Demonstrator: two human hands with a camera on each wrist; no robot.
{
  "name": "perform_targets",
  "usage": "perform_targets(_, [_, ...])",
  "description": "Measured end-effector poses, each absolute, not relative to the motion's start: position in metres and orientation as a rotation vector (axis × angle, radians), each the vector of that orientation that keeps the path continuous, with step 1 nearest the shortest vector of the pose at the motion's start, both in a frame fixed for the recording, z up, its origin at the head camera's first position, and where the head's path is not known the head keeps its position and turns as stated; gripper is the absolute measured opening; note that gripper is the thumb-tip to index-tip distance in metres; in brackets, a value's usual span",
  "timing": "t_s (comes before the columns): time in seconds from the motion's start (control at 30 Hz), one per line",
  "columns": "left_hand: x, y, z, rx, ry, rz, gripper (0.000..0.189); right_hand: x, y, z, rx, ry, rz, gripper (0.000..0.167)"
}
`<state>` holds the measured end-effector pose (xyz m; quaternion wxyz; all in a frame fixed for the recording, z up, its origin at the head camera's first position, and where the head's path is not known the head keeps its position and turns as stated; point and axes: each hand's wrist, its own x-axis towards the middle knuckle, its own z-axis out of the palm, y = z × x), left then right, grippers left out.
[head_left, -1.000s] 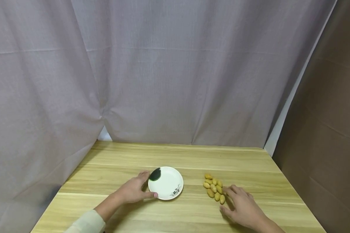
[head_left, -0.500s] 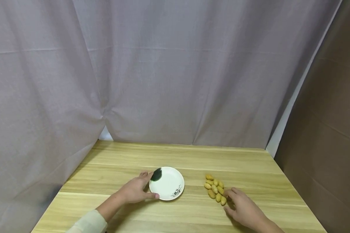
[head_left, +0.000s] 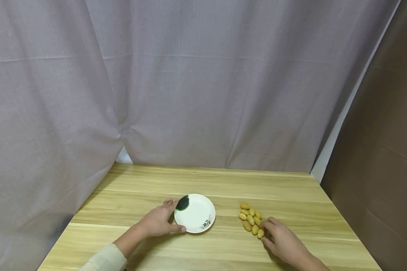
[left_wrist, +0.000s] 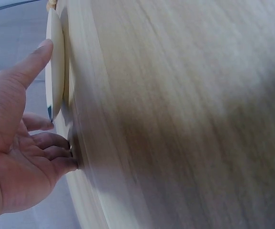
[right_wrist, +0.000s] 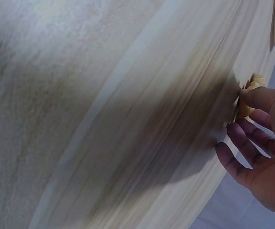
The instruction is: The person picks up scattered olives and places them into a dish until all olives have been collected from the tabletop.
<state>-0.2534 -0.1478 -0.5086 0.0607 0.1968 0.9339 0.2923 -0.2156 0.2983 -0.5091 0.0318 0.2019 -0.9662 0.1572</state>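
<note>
A small white plate [head_left: 195, 214] with a dark green patch and a black flower print lies on the table. My left hand [head_left: 157, 222] holds its left rim, thumb on the near edge and index finger on the far left edge. In the left wrist view, the other fingers [left_wrist: 56, 152] rest beside the plate by the wood. To the right lies a cluster of yellow oval, peanut-like pieces [head_left: 251, 219]. My right hand [head_left: 283, 241] has thumb and index finger around the nearest piece [right_wrist: 244, 109], while the remaining fingers are spread loosely behind.
The light wooden table [head_left: 207, 180] fills the lower part of the head view. A grey curtain [head_left: 190, 94] hangs along its back and left, and a brown cloth [head_left: 380, 150] borders the right side.
My right thumb and index finger have drawn together at the nearest yellow piece. The left hand stays at the plate's rim, its index finger now touching the edge.
</note>
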Motion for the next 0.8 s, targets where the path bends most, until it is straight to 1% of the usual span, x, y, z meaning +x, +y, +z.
perform_targets(0.27, [-0.2528, -0.1477, -0.5089, 0.587, 2.825, 0.881, 0.114, -0.2152, 0.2968, -0.5074, 0.592, -2.974, 0.429, 0.022])
perform_targets(0.6, [-0.2524, -0.147, -0.5068, 0.591, 2.825, 0.875, 0.115, -0.2137, 0.2947, -0.5089, 0.629, -2.932, 0.391, 0.022])
perform_targets(0.8, [-0.252, -0.1466, -0.5061, 0.59, 2.825, 0.876, 0.115, -0.2131, 0.2942, -0.5085, 0.604, -2.93, 0.352, 0.021])
